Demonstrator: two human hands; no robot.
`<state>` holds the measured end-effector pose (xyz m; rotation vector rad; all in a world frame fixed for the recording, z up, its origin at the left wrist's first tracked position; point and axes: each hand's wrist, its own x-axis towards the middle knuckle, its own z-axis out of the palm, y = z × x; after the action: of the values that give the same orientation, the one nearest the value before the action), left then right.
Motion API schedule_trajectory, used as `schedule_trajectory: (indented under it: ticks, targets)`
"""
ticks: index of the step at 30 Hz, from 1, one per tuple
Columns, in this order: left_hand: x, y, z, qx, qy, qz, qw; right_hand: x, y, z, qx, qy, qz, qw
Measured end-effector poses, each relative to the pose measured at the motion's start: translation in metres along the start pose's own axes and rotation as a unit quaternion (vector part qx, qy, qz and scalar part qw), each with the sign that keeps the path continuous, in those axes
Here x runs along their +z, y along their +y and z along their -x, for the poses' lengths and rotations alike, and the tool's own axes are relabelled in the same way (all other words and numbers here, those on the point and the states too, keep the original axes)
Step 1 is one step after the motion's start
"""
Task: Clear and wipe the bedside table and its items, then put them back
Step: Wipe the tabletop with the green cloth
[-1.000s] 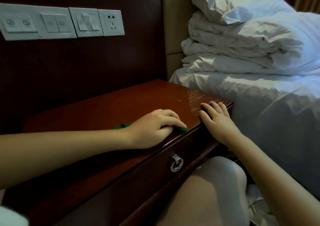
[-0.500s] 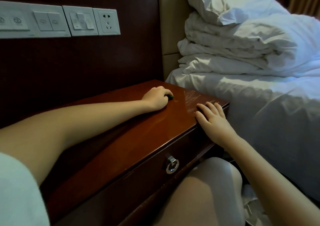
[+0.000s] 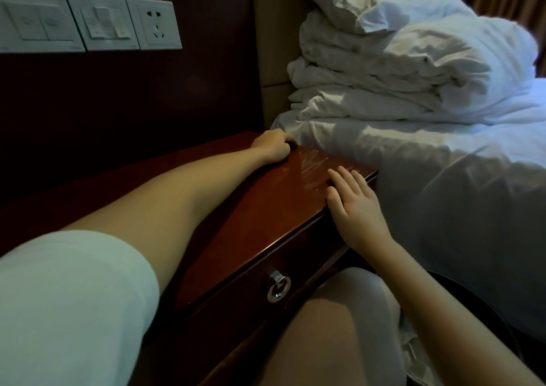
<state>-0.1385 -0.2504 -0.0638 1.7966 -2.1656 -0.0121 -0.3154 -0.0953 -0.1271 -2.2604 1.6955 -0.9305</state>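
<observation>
Our left hand [image 3: 273, 146] has swept from the front edge to the far corner of the glossy reddish-brown wooden counter [image 3: 266, 202], fingers clenched over the green cloth [image 3: 293, 145], which barely shows. Right hand [image 3: 354, 205] lies flat and released, bracing the near corner. We judge wiping underway; next, draw the cloth back across the unwiped surface.

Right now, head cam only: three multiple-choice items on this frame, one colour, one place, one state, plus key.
1. The bedding is: A. white B. red C. black
2. The left hand is: A. on the bedding B. at the table's far corner C. at the table's near edge
3. The right hand is: A. fisted B. flat on the table C. lifted off it
Key: 1 A, the piled sheets are white; 2 B, it curls over a dark cloth there; 3 B, its fingers lie straight on the wood.
</observation>
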Motion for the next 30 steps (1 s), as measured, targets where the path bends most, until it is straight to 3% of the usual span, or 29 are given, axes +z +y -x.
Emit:
schedule_trajectory:
  ticks: [17,30]
  targets:
    - [0.012,-0.003,-0.012,0.008,0.008,0.013,1.000,-0.005,0.005,-0.005,-0.015,-0.023,0.034,0.999]
    - [-0.004,-0.003,0.056,0.080,0.000,0.029,0.996,-0.006,0.004,-0.004,-0.012,-0.037,0.035,0.999]
